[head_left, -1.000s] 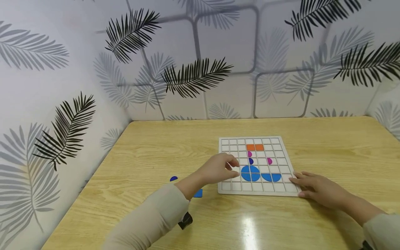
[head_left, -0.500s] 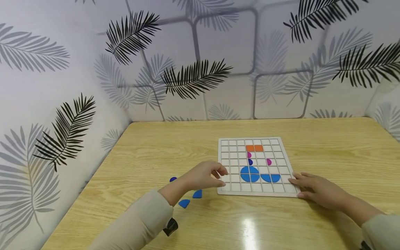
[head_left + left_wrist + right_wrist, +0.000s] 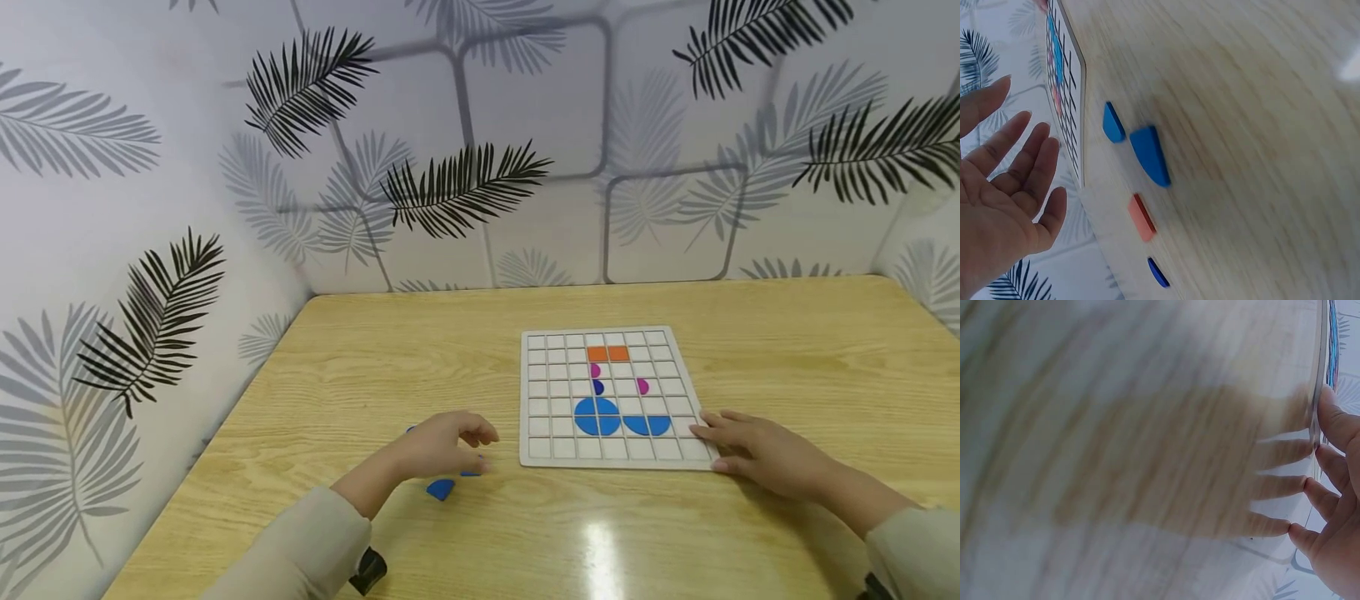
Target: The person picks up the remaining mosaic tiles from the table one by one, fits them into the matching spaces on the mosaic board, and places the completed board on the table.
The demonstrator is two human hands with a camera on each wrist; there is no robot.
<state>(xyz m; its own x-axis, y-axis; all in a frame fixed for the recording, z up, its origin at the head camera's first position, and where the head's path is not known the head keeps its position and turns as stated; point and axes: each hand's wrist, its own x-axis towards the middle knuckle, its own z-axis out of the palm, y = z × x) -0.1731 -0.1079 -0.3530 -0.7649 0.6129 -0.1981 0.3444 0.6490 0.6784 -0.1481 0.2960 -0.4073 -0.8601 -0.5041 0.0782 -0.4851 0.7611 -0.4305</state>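
In the head view my left hand [image 3: 442, 446] hovers over loose pieces left of the board, its fingers loosely bent around nothing. Beneath it lie a blue quarter-circle piece [image 3: 440, 488] and another one [image 3: 1113, 123], mostly hidden in the head view. The left wrist view also shows an orange piece [image 3: 1142, 217] and a dark blue half-circle [image 3: 1158, 272] on the table. My right hand [image 3: 765, 450] rests at the lower right corner of the white grid board [image 3: 547, 450], fingers touching its edge. Blue pieces [image 3: 597, 417] form a full circle on the board.
Beside the circle, two more blue quarters [image 3: 647, 425] make a half-circle. Orange squares [image 3: 607, 353], magenta half-circles [image 3: 643, 387] and a dark blue half-circle [image 3: 597, 387] sit higher on the grid. A leaf-patterned wall [image 3: 540, 225] stands behind the wooden table [image 3: 405, 350].
My left hand has moved left and down, away from the board to above the loose pieces. My right hand has stayed at the board's corner.
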